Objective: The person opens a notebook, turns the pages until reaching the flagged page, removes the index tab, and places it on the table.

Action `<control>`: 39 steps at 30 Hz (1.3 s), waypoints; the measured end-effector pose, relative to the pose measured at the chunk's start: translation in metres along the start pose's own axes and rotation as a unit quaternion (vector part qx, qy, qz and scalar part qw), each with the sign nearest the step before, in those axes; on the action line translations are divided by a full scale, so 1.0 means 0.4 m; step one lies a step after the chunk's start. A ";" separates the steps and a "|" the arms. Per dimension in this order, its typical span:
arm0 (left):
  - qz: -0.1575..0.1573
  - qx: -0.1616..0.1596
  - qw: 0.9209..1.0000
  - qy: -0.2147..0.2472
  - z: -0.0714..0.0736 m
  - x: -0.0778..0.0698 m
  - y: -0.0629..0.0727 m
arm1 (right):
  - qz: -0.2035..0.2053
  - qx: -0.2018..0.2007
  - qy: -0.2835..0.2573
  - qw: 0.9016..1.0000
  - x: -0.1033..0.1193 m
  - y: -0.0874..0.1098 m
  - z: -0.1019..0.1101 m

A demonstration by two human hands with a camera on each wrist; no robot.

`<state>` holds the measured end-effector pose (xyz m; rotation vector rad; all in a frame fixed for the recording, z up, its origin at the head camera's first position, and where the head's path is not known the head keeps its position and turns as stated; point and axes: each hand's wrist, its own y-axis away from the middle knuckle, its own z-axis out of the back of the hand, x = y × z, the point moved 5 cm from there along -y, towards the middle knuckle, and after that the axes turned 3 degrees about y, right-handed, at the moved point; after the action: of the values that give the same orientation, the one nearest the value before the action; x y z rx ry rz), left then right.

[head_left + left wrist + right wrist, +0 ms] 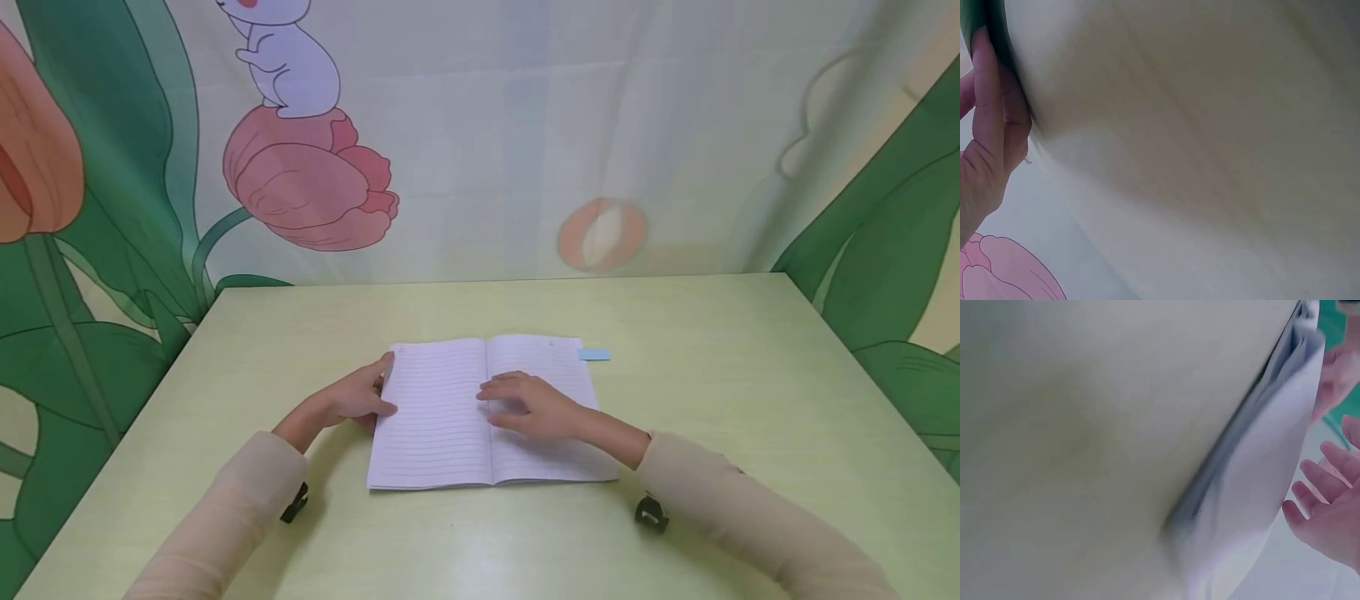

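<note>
An open notebook (pixel 431 433) with blank ruled pages lies on the table. My left hand (pixel 352 396) holds its left edge, the thumb on the page and the other fingers at the side and partly hidden. Over the right page, close to the centre fold, is my right hand (pixel 536 406), its fingers relaxed and slightly spread with nothing in them. The right wrist view shows that hand (pixel 1329 503) beside the notebook's raised page edges (pixel 1260 456). A light blue tab (pixel 595 355) sticks out at the notebook's upper right.
The pale yellow-green table (pixel 750 375) extends around the notebook on every side. Behind it hangs a curtain (pixel 480 167) printed with flowers, leaves and a white animal. Small black devices (pixel 651 514) sit under both sleeves at the wrists.
</note>
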<state>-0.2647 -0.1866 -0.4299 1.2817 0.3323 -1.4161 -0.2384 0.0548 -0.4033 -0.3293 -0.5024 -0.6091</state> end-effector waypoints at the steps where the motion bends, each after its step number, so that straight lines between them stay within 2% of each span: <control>1: 0.001 0.000 1.000 -0.001 0.000 0.000 0.000 | -0.004 -0.009 0.001 1.000 -0.013 0.005 0.008; 3: 0.004 -0.003 1.000 -0.003 0.001 0.001 -0.001 | -0.012 -0.021 0.016 1.000 -0.037 0.016 0.024; 7: 0.004 -0.001 1.000 -0.007 -0.001 0.000 0.000 | -0.045 -0.018 0.061 0.997 -0.093 0.038 0.049; 11: 0.006 0.000 1.000 -0.007 -0.003 -0.001 0.002 | -0.079 -0.024 0.109 0.991 -0.151 0.061 0.081; 16: 0.005 0.003 1.000 -0.010 -0.003 -0.003 0.004 | -0.113 -0.038 0.145 0.982 -0.208 0.080 0.119; 21: 0.006 0.002 1.000 -0.014 -0.002 -0.002 0.003 | -0.165 0.005 0.190 0.968 -0.247 0.091 0.129; 26: 0.011 -0.004 1.000 -0.020 -0.001 0.001 0.001 | -0.202 0.062 0.203 0.956 -0.262 0.098 0.122; 34: 0.006 -0.001 1.000 -0.021 -0.003 -0.002 0.001 | -0.202 0.066 0.205 0.955 -0.255 0.098 0.123; 36: 0.007 -0.001 1.000 -0.020 -0.002 -0.002 0.001 | -0.190 0.056 0.208 0.958 -0.253 0.096 0.123; 39: 0.008 -0.001 1.000 -0.018 -0.001 -0.002 0.000 | -0.166 0.031 0.191 0.967 -0.243 0.092 0.123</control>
<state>-0.2646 -0.1858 -0.4295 1.2530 0.2989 -1.4222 -0.3018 0.1494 -0.4201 -0.0607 -0.2021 -0.9572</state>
